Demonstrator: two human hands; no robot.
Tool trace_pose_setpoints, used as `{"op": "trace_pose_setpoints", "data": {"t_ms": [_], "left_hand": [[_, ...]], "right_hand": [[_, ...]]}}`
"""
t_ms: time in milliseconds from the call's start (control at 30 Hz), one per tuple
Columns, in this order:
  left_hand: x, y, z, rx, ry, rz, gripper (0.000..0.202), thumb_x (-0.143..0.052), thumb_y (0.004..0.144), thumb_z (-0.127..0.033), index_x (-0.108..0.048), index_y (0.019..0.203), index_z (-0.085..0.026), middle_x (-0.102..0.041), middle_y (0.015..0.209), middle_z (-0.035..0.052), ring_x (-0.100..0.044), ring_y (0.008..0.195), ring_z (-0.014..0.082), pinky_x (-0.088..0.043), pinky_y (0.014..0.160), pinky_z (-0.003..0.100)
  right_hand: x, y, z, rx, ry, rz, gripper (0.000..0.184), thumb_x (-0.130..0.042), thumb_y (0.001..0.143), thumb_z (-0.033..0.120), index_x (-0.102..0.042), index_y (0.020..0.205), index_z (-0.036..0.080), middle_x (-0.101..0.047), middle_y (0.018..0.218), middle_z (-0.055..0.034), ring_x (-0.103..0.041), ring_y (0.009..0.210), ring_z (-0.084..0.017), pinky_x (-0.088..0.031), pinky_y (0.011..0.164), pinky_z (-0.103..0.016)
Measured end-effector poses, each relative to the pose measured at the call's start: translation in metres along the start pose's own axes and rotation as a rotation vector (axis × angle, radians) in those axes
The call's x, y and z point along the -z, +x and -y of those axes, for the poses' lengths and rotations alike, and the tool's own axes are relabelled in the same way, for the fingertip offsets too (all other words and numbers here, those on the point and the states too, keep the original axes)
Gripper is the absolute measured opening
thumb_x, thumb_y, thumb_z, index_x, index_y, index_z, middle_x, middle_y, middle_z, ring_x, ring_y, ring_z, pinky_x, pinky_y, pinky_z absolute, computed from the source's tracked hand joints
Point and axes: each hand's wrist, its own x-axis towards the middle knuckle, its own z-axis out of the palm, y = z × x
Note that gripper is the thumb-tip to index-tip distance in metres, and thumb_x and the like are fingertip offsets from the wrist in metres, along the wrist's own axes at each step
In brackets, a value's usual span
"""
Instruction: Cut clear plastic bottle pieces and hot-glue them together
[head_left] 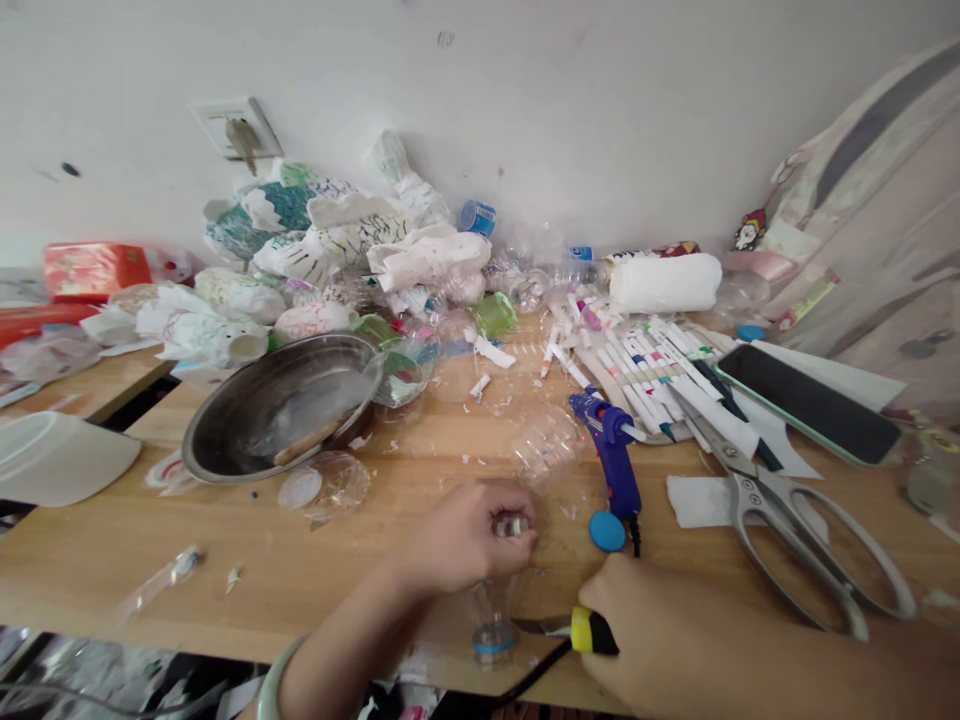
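My left hand (469, 535) is closed round a clear plastic bottle piece (491, 600), its fingers curled over the upper end. The bottle's neck, with a blue ring (493, 638), points down toward me near the table's front edge. In my right hand (637, 620) is a knife with a yellow and black handle (586, 630). Its dark blade points left and reaches the neck just above the blue ring; whether it touches cannot be told. A blue bottle cap (607, 531) and a blue glue gun (611, 455) lie just beyond my right hand.
A metal basin (206, 440) stands at left, beside a clear plastic bottle end (341, 483). Large scissors (795, 540), a phone (810, 400) and many markers (637, 365) lie at right. Decorated paper-wrapped bottles (352, 235) crowd the wall. A black cord (536, 675) runs below my hands.
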Motion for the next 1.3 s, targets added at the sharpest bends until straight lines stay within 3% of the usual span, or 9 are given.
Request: {"op": "trace_pose_setpoints", "data": {"t_ms": [233, 633, 967, 1300], "left_hand": [[-0.002, 0.0, 0.0, -0.022, 0.039, -0.019, 0.009, -0.048, 0.074, -0.021, -0.049, 0.065, -0.019, -0.048, 0.066, -0.0033, -0.044, 0.064, 0.0124, -0.033, 0.058, 0.025], [0.0, 0.001, 0.002, 0.021, 0.086, 0.0, 0.014, -0.049, 0.075, -0.028, -0.041, 0.066, -0.021, -0.043, 0.061, -0.0054, -0.04, 0.058, 0.012, -0.026, 0.053, 0.026], [0.001, 0.0, 0.006, -0.039, 0.092, 0.011, 0.018, -0.041, 0.078, -0.031, -0.036, 0.064, -0.022, -0.042, 0.061, -0.0041, -0.041, 0.06, 0.0135, -0.028, 0.054, 0.026], [0.002, 0.001, -0.002, 0.004, 0.219, 0.028, 0.018, -0.04, 0.08, -0.033, -0.037, 0.065, -0.022, -0.044, 0.06, -0.0035, -0.042, 0.059, 0.0147, -0.024, 0.056, 0.028]], "right_hand": [[-0.003, 0.005, 0.012, -0.067, -0.091, -0.015, 0.024, -0.053, 0.074, 0.025, -0.072, 0.079, 0.012, -0.071, 0.072, -0.0191, -0.069, 0.066, -0.035, -0.038, 0.047, -0.031], [-0.001, 0.002, 0.021, -0.058, -0.114, -0.015, 0.022, -0.054, 0.071, 0.019, -0.072, 0.079, 0.009, -0.072, 0.077, -0.0198, -0.069, 0.072, -0.035, -0.04, 0.049, -0.03], [-0.009, 0.004, 0.016, -0.068, -0.1, -0.11, 0.023, -0.056, 0.068, 0.024, -0.072, 0.076, 0.011, -0.071, 0.07, -0.0193, -0.069, 0.062, -0.033, -0.028, 0.041, -0.027], [-0.002, 0.002, 0.025, -0.084, -0.151, -0.021, 0.019, -0.056, 0.071, 0.019, -0.071, 0.078, 0.01, -0.072, 0.077, -0.0198, -0.07, 0.069, -0.032, -0.038, 0.046, -0.029]]}}
